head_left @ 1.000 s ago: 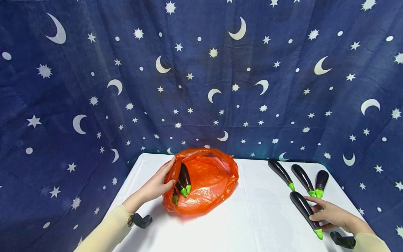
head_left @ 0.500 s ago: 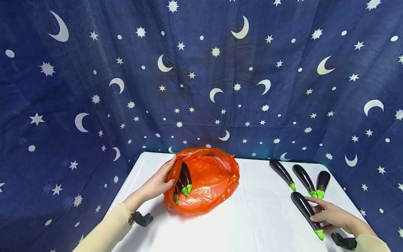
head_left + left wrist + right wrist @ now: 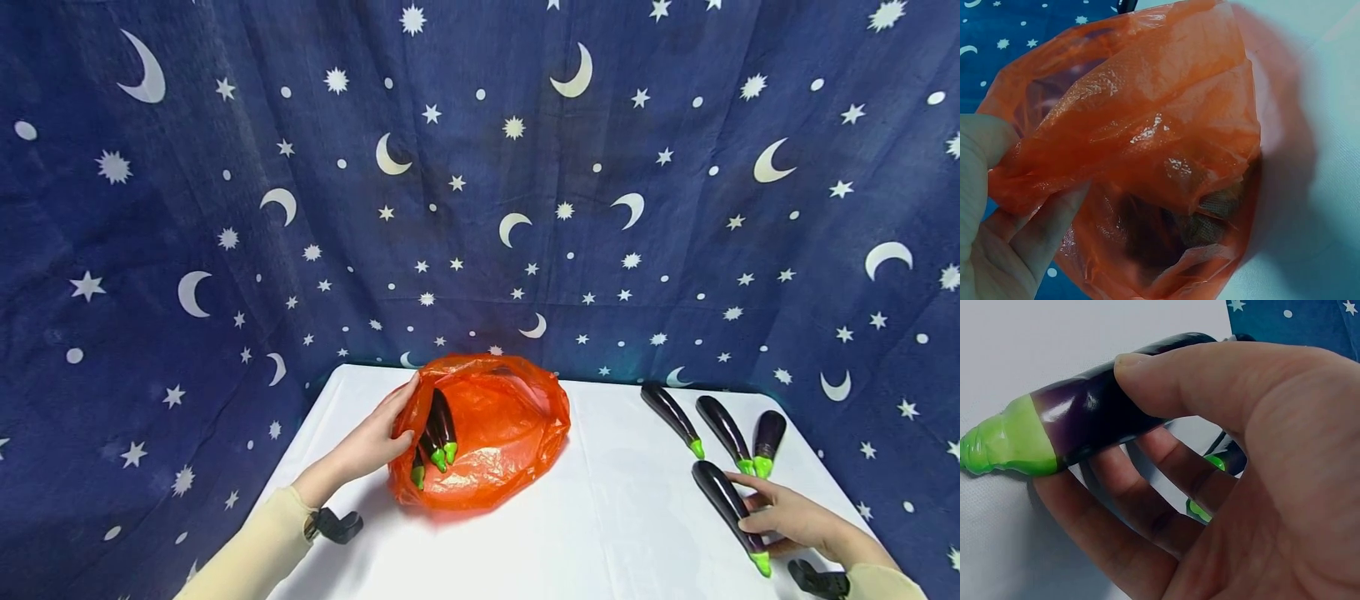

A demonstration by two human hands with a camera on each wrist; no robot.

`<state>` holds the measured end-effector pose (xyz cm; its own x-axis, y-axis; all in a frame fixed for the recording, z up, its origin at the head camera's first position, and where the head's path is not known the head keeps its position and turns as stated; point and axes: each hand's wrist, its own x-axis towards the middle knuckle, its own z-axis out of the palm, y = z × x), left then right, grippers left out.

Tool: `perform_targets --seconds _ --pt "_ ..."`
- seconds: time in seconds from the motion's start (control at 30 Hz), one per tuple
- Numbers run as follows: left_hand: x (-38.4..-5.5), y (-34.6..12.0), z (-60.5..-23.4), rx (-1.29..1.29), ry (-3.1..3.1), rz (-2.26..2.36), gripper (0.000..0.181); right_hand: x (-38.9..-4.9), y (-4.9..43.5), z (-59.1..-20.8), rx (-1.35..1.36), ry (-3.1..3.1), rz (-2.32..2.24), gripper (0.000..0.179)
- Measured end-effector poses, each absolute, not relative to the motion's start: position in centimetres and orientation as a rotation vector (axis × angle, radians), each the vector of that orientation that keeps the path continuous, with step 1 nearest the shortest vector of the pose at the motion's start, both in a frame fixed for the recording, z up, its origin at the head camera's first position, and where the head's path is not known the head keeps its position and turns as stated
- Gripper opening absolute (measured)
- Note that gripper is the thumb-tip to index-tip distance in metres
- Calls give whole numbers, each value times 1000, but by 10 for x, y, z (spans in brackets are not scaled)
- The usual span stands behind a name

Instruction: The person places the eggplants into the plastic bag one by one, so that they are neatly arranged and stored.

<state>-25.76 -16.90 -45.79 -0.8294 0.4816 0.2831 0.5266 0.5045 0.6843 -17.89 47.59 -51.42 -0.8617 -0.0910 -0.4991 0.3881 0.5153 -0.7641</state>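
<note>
My left hand (image 3: 372,440) pinches the left rim of an orange plastic bag (image 3: 502,467) between thumb and fingers, and the bag's mouth gapes toward me. Inside, against the left wall, lie a few dark eggplants (image 3: 444,417) with green stem ends; the film partly covers one. On the right, my right hand (image 3: 798,518) holds a glossy eggplant (image 3: 723,500), its green stem end pointing toward me. The right wrist view shows the thumb (image 3: 1147,378) on top of this eggplant and several fingertips under its other side.
Beyond the right hand lie three more eggplants: one at the left (image 3: 667,414), one in the middle (image 3: 722,425) and a shorter-looking one (image 3: 768,437) at the right. A white table (image 3: 600,517) bears everything. Behind it hangs a dark blue star-and-moon cloth (image 3: 480,192).
</note>
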Motion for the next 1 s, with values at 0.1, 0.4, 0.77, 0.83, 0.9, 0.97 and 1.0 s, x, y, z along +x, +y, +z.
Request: perform_targets --seconds 0.1,0.4,0.77,0.83,0.9,0.97,1.0 --pt "-254 -170 -460 -891 -2685 -1258 92 -176 476 -518 211 2259 -1320 81" --pt "-258 -170 -459 -900 -2664 -1246 93 -180 476 -516 195 2294 -1295 82" --pt "-268 -167 -457 -981 -2636 -1195 93 -179 477 -515 204 2339 -1295 81" --pt "-268 -167 -458 -988 -2644 -1192 92 -178 477 -514 195 2344 -1299 81" --pt "-267 -167 -459 -986 -2648 -1193 92 -178 476 -515 193 2348 -1296 81" --pt "-265 -169 -460 -970 -2649 -1203 91 -178 474 -515 207 2357 -1288 81" --pt "-264 -170 -461 -961 -2648 -1205 91 -179 472 -515 213 2362 -1286 81"
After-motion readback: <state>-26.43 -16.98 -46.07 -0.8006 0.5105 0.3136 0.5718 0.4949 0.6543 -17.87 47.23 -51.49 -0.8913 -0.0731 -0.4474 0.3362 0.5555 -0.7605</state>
